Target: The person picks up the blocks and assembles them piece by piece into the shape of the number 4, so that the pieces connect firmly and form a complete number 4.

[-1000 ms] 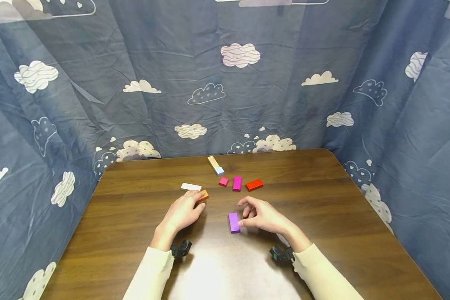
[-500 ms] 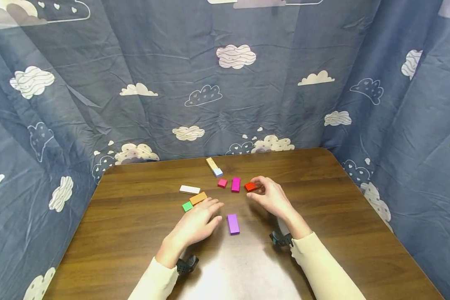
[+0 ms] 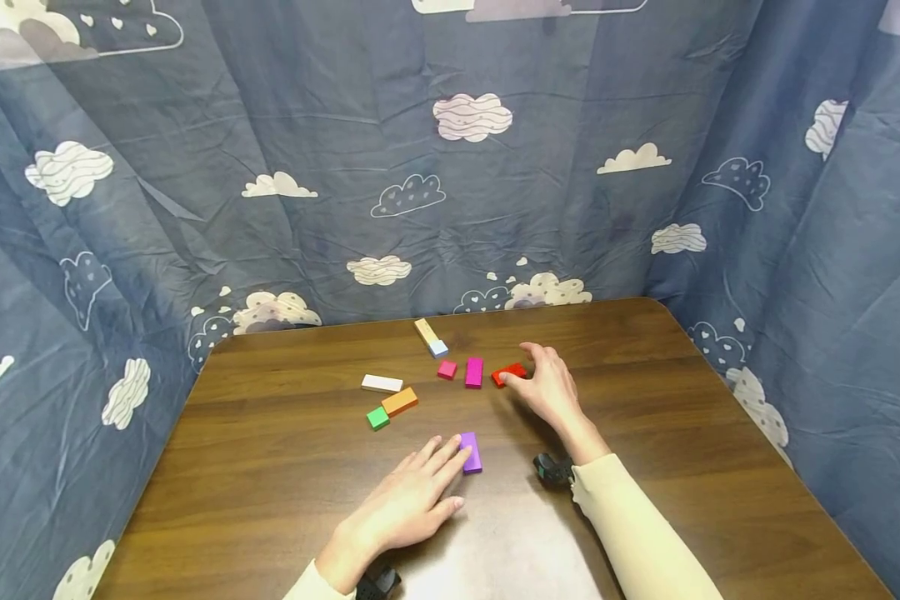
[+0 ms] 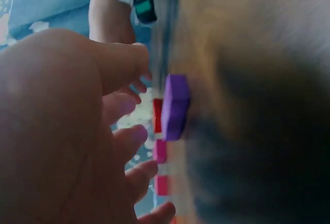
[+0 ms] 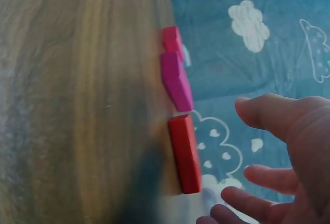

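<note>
My left hand point(image 3: 408, 500) reaches over the table with extended fingers, its fingertips overlapping the purple block point(image 3: 470, 453) in the head view. From the left wrist, a gap shows between those fingers and the purple block point(image 4: 176, 108). Beside the red block point(image 3: 507, 374) is my right hand point(image 3: 553, 390), thumb and fingers spread apart. The right wrist view has the red block point(image 5: 184, 154) lying on the table, apart from the thumb and fingers. A magenta block point(image 3: 474, 372) and a small pink block point(image 3: 447, 369) lie left of the red one.
Further left lie a white block point(image 3: 382, 383), an orange block point(image 3: 400, 402) and a small green block point(image 3: 378, 418). Near the back edge is a beige block point(image 3: 425, 331) with a small light-blue block point(image 3: 438, 348) at its end. A cloud-patterned curtain point(image 3: 330, 225) surrounds the wooden table point(image 3: 270, 467).
My left hand has left the orange and green blocks and come nearer to the purple block. My right hand has moved from beside the purple block to the red block.
</note>
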The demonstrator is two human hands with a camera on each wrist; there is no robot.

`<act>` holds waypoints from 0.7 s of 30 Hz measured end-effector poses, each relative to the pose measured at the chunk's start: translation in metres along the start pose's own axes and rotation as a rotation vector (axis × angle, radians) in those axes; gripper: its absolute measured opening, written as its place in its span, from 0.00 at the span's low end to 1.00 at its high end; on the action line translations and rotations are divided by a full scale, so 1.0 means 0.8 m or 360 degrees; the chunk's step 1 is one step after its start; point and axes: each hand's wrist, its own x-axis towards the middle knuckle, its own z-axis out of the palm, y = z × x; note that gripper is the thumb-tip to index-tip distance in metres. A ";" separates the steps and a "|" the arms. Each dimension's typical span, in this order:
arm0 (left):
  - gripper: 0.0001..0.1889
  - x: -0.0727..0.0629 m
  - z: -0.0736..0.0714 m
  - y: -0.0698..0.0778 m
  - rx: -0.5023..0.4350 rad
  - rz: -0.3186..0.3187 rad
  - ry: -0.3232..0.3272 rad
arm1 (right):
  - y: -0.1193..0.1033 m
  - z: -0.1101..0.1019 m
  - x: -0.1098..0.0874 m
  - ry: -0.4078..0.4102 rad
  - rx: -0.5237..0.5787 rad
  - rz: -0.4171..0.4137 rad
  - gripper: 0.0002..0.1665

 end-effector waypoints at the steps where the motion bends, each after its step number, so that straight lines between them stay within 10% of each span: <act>1: 0.35 -0.002 0.004 0.002 0.0003 -0.0011 -0.0013 | 0.001 0.002 0.000 -0.0015 -0.0019 0.0015 0.42; 21: 0.34 -0.005 0.015 0.007 0.0122 -0.0057 -0.0039 | 0.002 0.028 -0.001 -0.0040 -0.0227 0.0131 0.42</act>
